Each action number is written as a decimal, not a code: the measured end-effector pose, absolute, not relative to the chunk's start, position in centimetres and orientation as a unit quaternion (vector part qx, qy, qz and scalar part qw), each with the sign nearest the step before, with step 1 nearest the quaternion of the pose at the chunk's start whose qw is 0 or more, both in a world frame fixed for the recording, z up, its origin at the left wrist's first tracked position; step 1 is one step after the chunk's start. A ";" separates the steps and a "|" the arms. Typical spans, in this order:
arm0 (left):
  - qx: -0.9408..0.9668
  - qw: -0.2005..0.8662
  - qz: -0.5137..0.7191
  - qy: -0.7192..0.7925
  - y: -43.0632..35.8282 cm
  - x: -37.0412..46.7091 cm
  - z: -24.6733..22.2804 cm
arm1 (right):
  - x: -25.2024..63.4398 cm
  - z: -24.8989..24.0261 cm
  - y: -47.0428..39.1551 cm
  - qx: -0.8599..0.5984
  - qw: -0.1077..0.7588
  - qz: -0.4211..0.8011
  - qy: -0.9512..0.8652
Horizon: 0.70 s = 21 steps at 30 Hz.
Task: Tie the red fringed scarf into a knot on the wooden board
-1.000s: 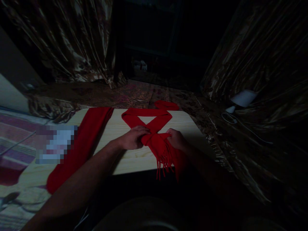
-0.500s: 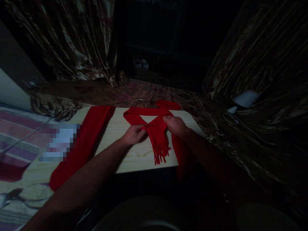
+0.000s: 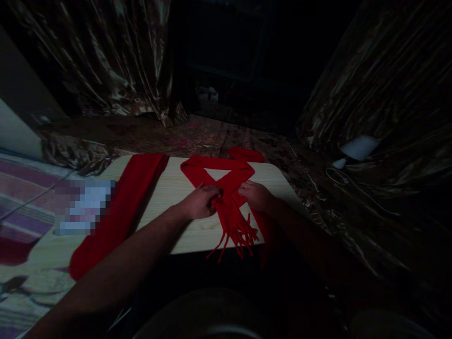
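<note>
A red fringed scarf (image 3: 229,164) lies in a loop on a pale wooden table (image 3: 160,212), its two parts crossing near the middle. My left hand (image 3: 203,201) is closed on the scarf just above the fringe, left of the crossing. On the right side, my right hand (image 3: 257,194) pinches the scarf's edge beside the crossing. The fringe hangs down over the table's near edge. Another long folded red cloth (image 3: 130,202) lies along the table's left side, partly behind my left forearm.
A blurred-out light item (image 3: 83,207) sits at the table's left edge, by a striped cloth (image 3: 24,183). A white lamp (image 3: 360,147) with a cable stands at the right. Patterned curtains hang behind.
My left hand has moved up slightly and now grips the scarf end above the fringe. The fringe has spread and reaches lower. My right hand has shifted slightly down.
</note>
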<state>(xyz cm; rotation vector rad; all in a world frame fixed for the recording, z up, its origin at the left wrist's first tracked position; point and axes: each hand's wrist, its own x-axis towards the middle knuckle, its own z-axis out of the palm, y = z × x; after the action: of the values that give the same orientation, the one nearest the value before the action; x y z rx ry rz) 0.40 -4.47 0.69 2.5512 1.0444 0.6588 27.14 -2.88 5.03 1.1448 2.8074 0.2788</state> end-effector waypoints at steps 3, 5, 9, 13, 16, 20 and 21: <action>0.909 0.090 0.179 0.366 -5.3 1.0 1.1 | 26.9 5.4 -3.6 0.432 0.034 0.071 0.899; 0.919 0.057 0.142 0.364 -5.5 1.3 1.1 | 26.7 5.3 -4.0 0.506 0.009 0.060 0.860; 0.927 0.043 0.056 0.368 -5.5 1.4 0.7 | 27.9 5.0 -4.2 0.638 -0.004 0.001 0.770; 0.930 0.063 0.024 0.362 -5.2 1.3 0.4 | 30.8 5.2 -4.2 0.662 0.022 -0.088 0.744; 0.927 0.082 0.014 0.366 -5.2 1.4 0.7 | 32.6 5.8 -4.8 0.667 0.047 -0.074 0.740; 0.921 0.100 0.013 0.376 -5.5 1.6 1.3 | 33.6 5.7 -5.9 0.689 0.048 0.060 0.720; 0.920 0.101 0.012 0.379 -5.5 1.7 1.4 | 33.9 5.5 -6.0 0.692 0.027 0.093 0.716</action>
<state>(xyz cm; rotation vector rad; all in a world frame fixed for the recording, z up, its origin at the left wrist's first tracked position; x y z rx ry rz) 1.69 -5.52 1.40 2.7173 1.1196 0.0342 33.92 -6.02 5.48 2.1366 2.2099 0.2888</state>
